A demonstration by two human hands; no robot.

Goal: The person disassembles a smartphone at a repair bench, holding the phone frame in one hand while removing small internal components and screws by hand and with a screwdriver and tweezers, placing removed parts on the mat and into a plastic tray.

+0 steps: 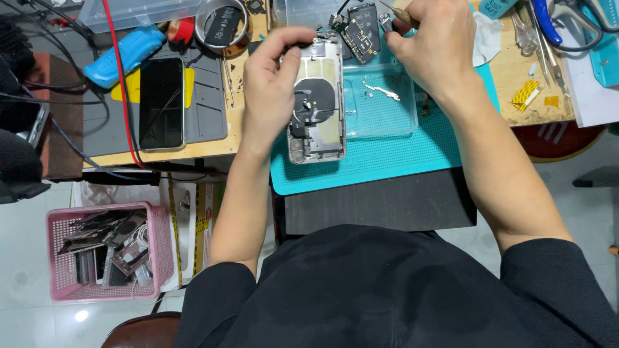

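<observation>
Down at the far left of the teal mat (pixel 387 161), on the floor, stood a pink basket (pixel 58 258) of scrap phone parts. Nearer the mat, on a grey pad (pixel 209 109), lay a dark phone (pixel 161 103) face up, a red cable (pixel 126 96) running past it. On the mat's left part lay the opened phone housing (pixel 319 122), its insides showing. The left hand (pixel 271 84) rested on the housing's left edge, thumb and forefinger pinched on a small dark part at its top end. Right of the housing, a clear tray (pixel 380 106) held a small silvery piece. Above the tray, the right hand (pixel 429 48) was closed around a slim tool (pixel 396 11), beside a dark circuit board (pixel 362 31).
</observation>
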